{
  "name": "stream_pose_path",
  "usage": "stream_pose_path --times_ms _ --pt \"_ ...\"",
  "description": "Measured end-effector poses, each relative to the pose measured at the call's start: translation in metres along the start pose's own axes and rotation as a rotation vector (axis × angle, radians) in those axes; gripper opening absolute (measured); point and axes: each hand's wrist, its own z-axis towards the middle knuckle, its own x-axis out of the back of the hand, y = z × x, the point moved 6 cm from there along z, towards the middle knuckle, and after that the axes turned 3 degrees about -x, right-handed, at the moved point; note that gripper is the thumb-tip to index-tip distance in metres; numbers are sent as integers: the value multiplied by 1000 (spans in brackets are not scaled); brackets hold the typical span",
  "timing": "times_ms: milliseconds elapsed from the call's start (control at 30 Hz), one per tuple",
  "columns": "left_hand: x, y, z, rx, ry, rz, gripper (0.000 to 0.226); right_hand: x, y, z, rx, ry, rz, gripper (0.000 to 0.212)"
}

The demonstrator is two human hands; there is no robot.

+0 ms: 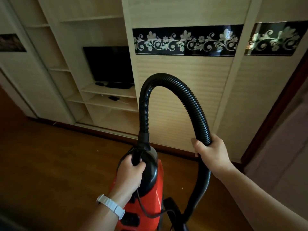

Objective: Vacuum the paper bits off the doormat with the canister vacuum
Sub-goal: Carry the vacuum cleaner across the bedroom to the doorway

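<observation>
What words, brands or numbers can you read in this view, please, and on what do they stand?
None can be read.
The red canister vacuum shows no legible label, the wardrobe's black panels carry only a floral pattern, and the television screen is dark.

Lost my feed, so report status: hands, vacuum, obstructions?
Left hand grips canister vacuum handle. Right hand holds hose. Doormat not in view. Nothing blocking seen.

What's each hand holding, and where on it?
Left hand grips the red canister vacuum by its black carry handle; right hand grips the corrugated hose partway along.
</observation>
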Motion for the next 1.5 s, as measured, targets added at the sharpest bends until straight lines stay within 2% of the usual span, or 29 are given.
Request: stream_pose_path --times_ms 233,467,633,933,1167,1400,1500 --pt "-3 9 101 57 166 53 24 -37 -3 139 9 -167 46 11" --pt "25 21 163 90 377 94 9 -105 -23 224 49 -311 55 15" --pt "58 10 199 155 436 31 7 -171 -40 271 76 -411 -6 19" --pt "151 -47 317 264 500 0 15 -331 -66 349 102 -476 -54 19" --pt "251 -51 417 226 540 -9 7 -457 -113 402 98 -479 -28 18" --pt "335 -63 467 228 605 3 21 -561 -156 434 160 -563 10 19" --pt "363 -82 484 264 655 -11 18 -610 -165 448 179 -606 16 18"
